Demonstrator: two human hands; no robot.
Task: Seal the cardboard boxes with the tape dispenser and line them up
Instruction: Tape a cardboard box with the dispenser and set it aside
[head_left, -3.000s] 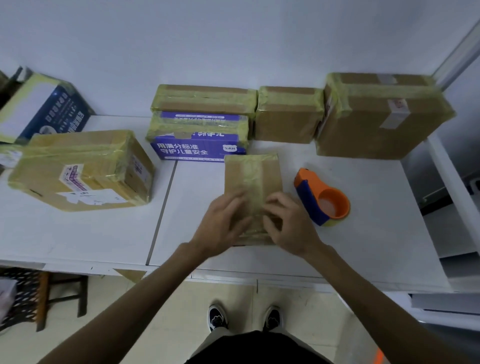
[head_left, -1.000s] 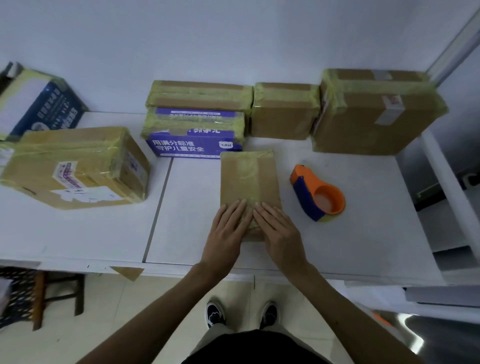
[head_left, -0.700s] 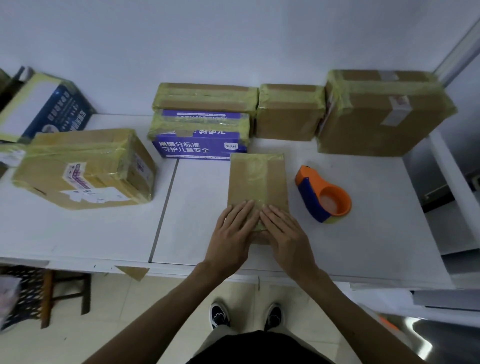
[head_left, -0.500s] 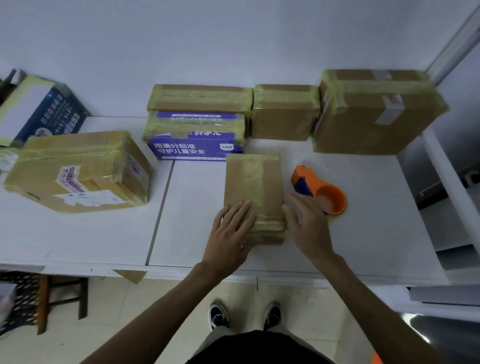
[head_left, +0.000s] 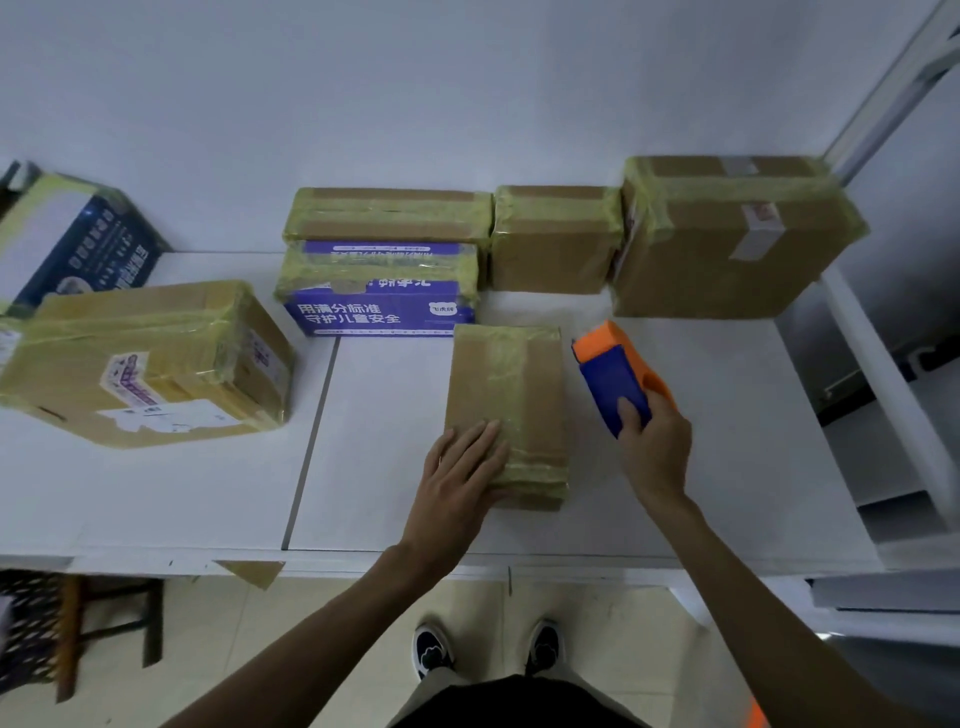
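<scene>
Table (head_left: 727, 467): taped boxes (head_left: 556, 239) in a row along the wall. Narrow box (head_left: 506, 384) lies flat mid-table, toward the near edge. Dispenser (head_left: 610, 374) just right of it. Left hand (head_left: 457, 478) flat on narrow box, fingers straight. Right hand (head_left: 657, 447) grips dispenser's near end.

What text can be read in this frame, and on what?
"用满分标准": front of the purple box.
"守护儿童安全": same face, line below.
Too blurred or small to read: that box's logo and top print; stickers on the left cardboard box and large right box; print on the blue box.
</scene>
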